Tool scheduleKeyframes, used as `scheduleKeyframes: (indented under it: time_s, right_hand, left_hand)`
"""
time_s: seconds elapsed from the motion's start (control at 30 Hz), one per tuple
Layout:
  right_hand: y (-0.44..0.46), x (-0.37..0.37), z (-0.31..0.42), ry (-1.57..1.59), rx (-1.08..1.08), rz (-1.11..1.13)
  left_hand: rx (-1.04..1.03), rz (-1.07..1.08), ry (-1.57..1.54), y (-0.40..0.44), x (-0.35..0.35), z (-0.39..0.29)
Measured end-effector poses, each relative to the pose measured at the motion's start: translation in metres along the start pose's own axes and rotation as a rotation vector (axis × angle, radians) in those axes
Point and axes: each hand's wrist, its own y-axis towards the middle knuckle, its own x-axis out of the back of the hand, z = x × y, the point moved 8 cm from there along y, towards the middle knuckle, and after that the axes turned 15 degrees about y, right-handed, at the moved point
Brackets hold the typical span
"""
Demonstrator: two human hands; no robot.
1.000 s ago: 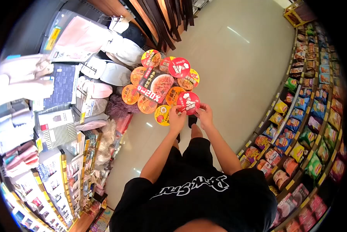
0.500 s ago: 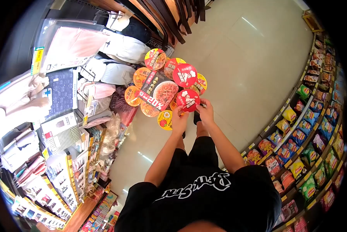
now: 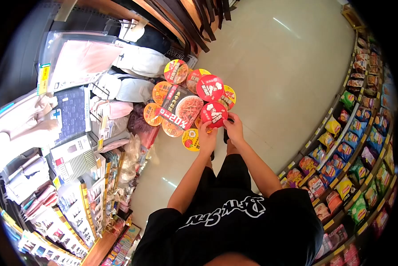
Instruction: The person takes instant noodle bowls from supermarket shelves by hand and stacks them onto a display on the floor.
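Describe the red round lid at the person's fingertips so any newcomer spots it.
From the black cloth shirt with white lettering at the bottom, look up to the cluster of colourful food packages. At its lower right is the red round lid with a white chef-like figure. A similar red lid sits above, but only this has the left hand and right hand at its edge.
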Motion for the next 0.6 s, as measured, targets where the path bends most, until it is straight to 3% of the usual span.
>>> scheduleKeyframes:
  time_s: [0.17,0.27,0.47,0.57,0.6]
  right_hand:
    - [-0.013,0.000,0.007,-0.098,0.098,-0.014]
    - [-0.033,0.005,0.016,-0.194,0.164,-0.081]
    - [-0.115,0.044,0.007,-0.195,0.317,-0.235]
    - [-0.185,0.063,-0.004,-0.143,0.330,-0.401]
    - [-0.191,0.086,-0.024,-0.210,0.516,-0.481]
  left_hand:
    - [-0.183,-0.033,0.193,-0.004,0.012,-0.013]
    - [-0.141,-0.017,0.049,-0.012,0.022,-0.012]
    - [-0.191,0.274,0.129,-0.060,0.029,-0.025]
    - [-0.345,0.490,-0.087,-0.095,-0.002,-0.021]
    - [-0.355,0.597,-0.024,-0.116,-0.005,-0.031]
